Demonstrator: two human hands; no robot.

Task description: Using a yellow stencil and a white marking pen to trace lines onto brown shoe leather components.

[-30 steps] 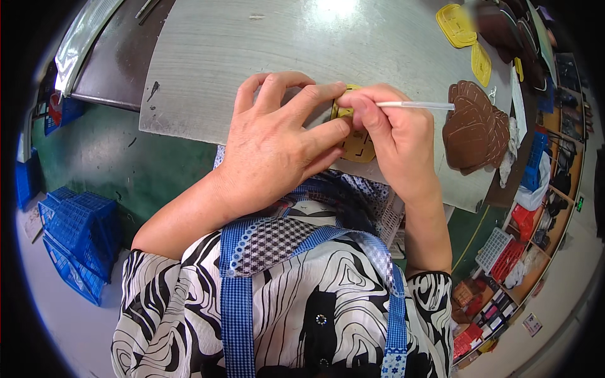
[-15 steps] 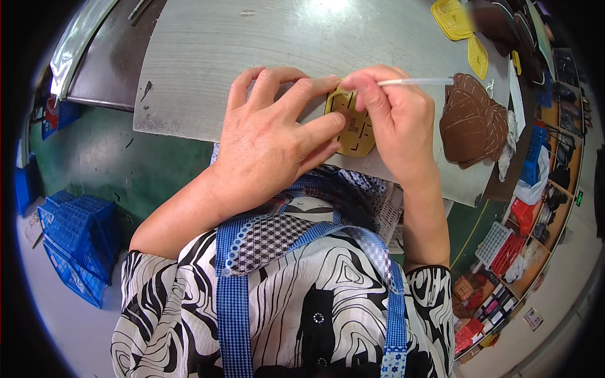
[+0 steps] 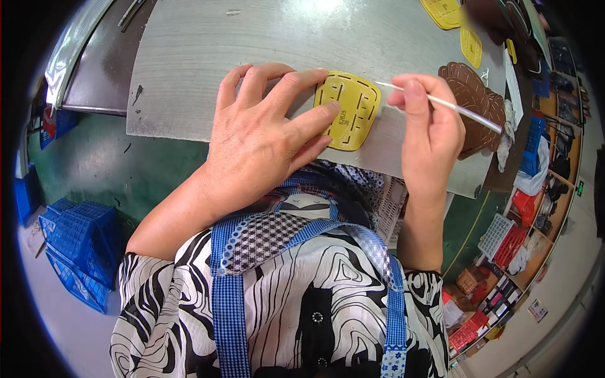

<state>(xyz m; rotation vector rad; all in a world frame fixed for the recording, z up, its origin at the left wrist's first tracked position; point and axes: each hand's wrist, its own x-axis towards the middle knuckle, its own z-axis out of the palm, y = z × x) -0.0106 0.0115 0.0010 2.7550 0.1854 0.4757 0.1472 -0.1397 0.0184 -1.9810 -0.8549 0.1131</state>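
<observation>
My left hand (image 3: 268,120) lies with fingers spread. Its fingertips press the left side of a yellow slotted template (image 3: 360,129), a flat plate with rounded corners, on the table. A thin dark edge shows along the template's bottom; what lies beneath it I cannot make out. Between the thumb and fingers of my right hand (image 3: 432,123) is a thin white pen (image 3: 463,111). Its tip points left, at the template's upper right corner. Brown slotted pieces (image 3: 471,88), heaped in a pile, sit just beyond the right hand and are partly hidden by it.
The grey tabletop (image 3: 252,38) fills the upper middle. More yellow templates (image 3: 441,12) and dark brown pieces (image 3: 491,28) lie at its far right. Blue plastic crates (image 3: 82,242) stand on the floor at left. Shelves with baskets (image 3: 495,239) line the right side.
My right hand has moved right and slightly down with the pen, uncovering the template's right side. The pen has tilted, its back end lower. The left hand stays on the template.
</observation>
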